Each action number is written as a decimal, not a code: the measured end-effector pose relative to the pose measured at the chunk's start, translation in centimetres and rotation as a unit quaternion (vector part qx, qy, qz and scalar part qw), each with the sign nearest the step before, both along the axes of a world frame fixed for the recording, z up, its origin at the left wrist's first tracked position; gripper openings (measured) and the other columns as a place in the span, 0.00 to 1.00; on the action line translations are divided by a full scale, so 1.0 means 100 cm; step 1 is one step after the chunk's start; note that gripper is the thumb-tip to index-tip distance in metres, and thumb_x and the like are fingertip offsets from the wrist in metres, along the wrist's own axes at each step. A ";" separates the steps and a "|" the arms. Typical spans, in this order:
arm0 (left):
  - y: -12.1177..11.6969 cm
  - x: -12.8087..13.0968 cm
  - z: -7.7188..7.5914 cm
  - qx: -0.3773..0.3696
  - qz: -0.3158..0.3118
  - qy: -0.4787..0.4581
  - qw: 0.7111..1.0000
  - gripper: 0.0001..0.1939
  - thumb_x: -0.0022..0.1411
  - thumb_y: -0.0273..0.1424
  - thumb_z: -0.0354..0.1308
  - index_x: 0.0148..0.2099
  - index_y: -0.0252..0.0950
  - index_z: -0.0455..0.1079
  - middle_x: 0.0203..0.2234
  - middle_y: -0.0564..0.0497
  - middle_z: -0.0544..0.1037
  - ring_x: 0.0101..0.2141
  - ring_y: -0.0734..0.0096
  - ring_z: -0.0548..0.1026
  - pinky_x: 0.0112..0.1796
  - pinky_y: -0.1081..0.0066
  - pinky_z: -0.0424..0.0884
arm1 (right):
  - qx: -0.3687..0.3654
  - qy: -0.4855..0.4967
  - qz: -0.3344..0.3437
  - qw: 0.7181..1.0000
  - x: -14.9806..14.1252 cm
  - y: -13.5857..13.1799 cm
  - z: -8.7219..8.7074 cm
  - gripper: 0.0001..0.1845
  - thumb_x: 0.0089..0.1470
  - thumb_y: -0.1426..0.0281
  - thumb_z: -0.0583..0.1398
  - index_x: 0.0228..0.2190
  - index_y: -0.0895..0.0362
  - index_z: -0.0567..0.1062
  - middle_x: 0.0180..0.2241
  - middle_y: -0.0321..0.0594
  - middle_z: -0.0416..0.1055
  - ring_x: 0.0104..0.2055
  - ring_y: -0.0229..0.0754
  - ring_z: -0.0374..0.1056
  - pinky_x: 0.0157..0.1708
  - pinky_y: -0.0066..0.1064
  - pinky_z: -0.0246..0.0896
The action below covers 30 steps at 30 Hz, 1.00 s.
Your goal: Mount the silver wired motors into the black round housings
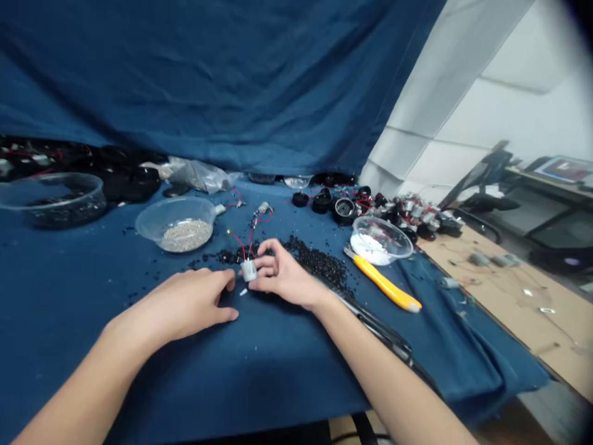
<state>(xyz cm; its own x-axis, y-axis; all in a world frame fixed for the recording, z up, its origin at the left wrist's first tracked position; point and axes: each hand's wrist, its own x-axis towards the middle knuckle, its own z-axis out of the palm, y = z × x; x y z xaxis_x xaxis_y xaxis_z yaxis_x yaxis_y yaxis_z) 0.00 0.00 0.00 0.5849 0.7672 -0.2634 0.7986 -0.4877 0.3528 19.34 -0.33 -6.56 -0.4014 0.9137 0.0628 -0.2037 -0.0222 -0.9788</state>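
Observation:
Between the thumb and fingers of my right hand [282, 277] is a small silvery motor [249, 270], upright just above or on the blue cloth. Red wires [241, 245] rise from its top. My left hand [197, 303] is close by on the left, palm down, thumb and fingers apart, holding nothing. A tiny white piece [243, 292] lies on the cloth below the motor. Behind my right hand spreads a heap of small black parts [324, 262]. A black elongated tool [370, 318] lies partly under my right forearm.
A yellow-handled knife [386, 284] lies to the right, beside a clear bowl of white bits [403, 241]. Farther left stand a bowl of small metal parts [144, 225] and a tub of black parts [95, 198]. Motors and black housings [345, 210] crowd the back right.

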 end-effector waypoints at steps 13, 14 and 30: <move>0.051 -0.007 -0.035 -0.026 -0.052 -0.037 0.998 0.09 0.66 0.33 0.62 0.44 0.32 0.72 0.37 0.50 0.78 0.38 0.64 0.78 0.41 0.61 0.76 | -0.132 0.068 0.004 0.989 -0.005 0.013 -0.005 0.07 0.64 0.72 0.62 0.42 0.63 0.73 0.36 0.38 0.72 0.30 0.32 0.69 0.26 0.21 0.67; 0.051 -0.008 -0.038 -0.015 -0.049 -0.038 0.998 0.09 0.66 0.33 0.62 0.43 0.32 0.72 0.37 0.50 0.77 0.40 0.64 0.77 0.42 0.60 0.76 | -0.132 0.057 0.004 0.990 -0.006 0.016 -0.007 0.07 0.65 0.71 0.62 0.40 0.63 0.73 0.33 0.37 0.71 0.28 0.31 0.68 0.24 0.20 0.65; 0.015 0.008 -0.043 0.121 0.035 0.004 0.992 0.10 0.66 0.36 0.63 0.46 0.37 0.74 0.42 0.48 0.78 0.45 0.60 0.78 0.46 0.59 0.75 | -0.052 -0.117 -0.244 0.961 -0.064 0.018 -0.007 0.13 0.67 0.64 0.60 0.46 0.62 0.72 0.38 0.40 0.71 0.34 0.36 0.70 0.33 0.29 0.72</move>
